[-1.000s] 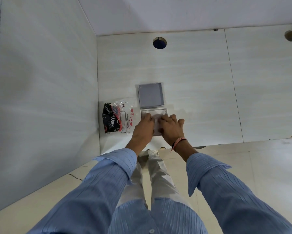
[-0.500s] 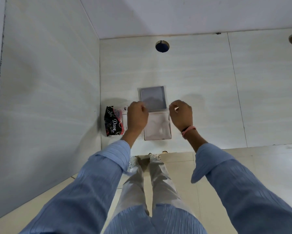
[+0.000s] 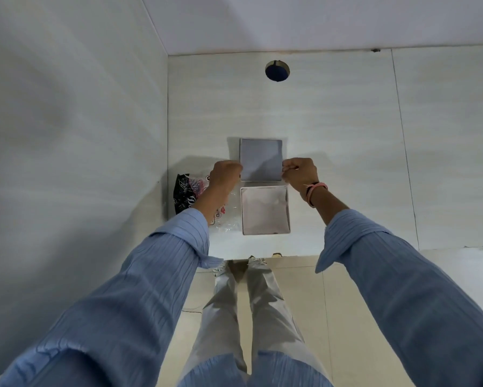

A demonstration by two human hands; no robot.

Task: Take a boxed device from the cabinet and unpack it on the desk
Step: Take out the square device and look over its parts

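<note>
A small white open box lies on the white desk, its pale inside facing up. Just beyond it lies a flat grey square piece, about the box's size. My left hand pinches the grey square's left edge and my right hand pinches its right edge, fingers closed on both. A faint diagonal fold or shadow crosses the square between my hands. I cannot tell whether it is lifted off the desk.
A black and red Dove packet in clear wrap lies left of the box, against the side wall. A round cable hole with a blue inside sits at the desk's back. The desk's near edge runs above my legs.
My hands left the white box, where they were pressed together, moved apart and away from me, and now close on the two sides of the grey square.
</note>
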